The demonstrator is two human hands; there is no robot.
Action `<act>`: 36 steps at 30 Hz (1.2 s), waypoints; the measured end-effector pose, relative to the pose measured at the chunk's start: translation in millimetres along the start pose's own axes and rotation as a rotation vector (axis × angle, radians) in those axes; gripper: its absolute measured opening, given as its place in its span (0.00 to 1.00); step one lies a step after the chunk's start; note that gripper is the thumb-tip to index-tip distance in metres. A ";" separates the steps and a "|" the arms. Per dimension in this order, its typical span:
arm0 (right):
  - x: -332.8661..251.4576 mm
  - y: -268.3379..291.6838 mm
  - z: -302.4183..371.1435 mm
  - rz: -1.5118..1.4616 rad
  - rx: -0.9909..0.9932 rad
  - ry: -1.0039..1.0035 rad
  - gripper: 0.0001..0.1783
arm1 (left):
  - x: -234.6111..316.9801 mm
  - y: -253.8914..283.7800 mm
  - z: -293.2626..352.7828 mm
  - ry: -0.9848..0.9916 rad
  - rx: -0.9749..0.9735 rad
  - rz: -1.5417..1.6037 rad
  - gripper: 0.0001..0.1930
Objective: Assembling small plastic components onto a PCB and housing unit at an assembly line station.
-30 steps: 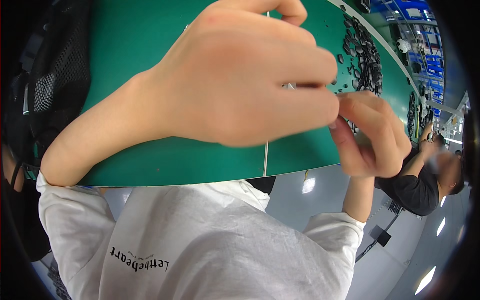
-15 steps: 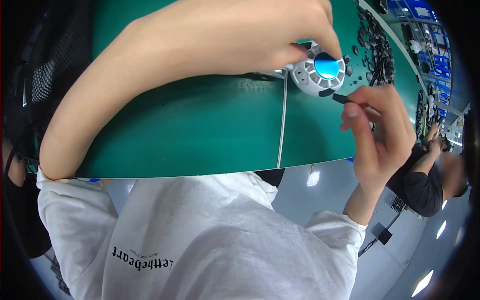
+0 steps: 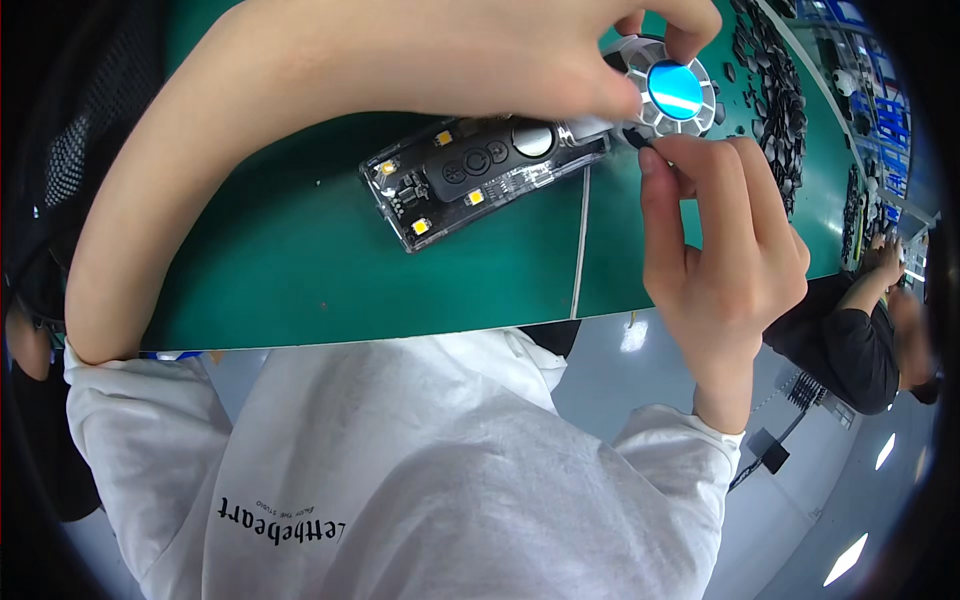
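My left hand [image 3: 560,60] reaches across from the left and grips the round, spoked silver head of a fan-like handheld device [image 3: 468,165], thumb at its near left side and fingers over the far side. A shiny blue disc [image 3: 676,90] sits in the middle of the head. The device's clear, dark handle shows buttons and small yellow-and-white squares, and lies angled toward the lower left over the table. Between thumb and forefinger, my right hand [image 3: 725,225] pinches a small black piece [image 3: 636,138] at the near edge of the head. The fingertips partly hide where they meet.
Many small black pieces [image 3: 778,110] lie piled along the right of the green table [image 3: 450,285]. A pale line [image 3: 580,260] crosses its surface. Black mesh [image 3: 80,165] stands at the left. A person in black [image 3: 850,340] works farther right.
The device has turned and shifted, bringing its handle into view from beneath my left forearm. My right hand has moved left and up, carrying the black piece to the head's edge.
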State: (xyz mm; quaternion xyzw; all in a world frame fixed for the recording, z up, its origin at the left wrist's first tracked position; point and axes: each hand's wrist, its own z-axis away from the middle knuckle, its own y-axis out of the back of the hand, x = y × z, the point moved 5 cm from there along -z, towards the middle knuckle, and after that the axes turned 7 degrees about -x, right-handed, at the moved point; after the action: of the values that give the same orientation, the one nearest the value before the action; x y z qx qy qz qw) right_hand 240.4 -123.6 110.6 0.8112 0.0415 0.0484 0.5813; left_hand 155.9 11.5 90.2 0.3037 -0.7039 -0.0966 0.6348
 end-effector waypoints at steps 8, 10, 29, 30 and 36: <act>11.2 -6.3 -4.2 -0.092 0.083 0.069 0.12 | -5.3 -15.2 1.7 -0.116 0.152 -0.213 0.20; 18.1 -7.3 -5.1 -0.178 0.106 0.055 0.12 | -7.7 -15.4 -0.1 -0.136 0.155 -0.187 0.21; 79.7 -45.9 55.5 -0.889 0.355 -0.567 0.14 | -39.4 -21.9 -18.6 0.174 -0.109 0.184 0.25; 93.6 -47.5 72.3 -0.889 0.328 -0.671 0.11 | -42.8 -24.8 -16.6 0.259 -0.150 0.208 0.25; 84.3 -29.1 88.6 -0.620 -0.119 -0.510 0.08 | -61.2 -39.3 -1.4 0.450 -0.187 0.289 0.26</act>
State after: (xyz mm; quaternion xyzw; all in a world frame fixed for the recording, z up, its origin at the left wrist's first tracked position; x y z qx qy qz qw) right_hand 335.0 -187.1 57.2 0.7112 0.1360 -0.3296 0.6059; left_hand 169.8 14.3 18.8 0.1541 -0.5694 0.0005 0.8075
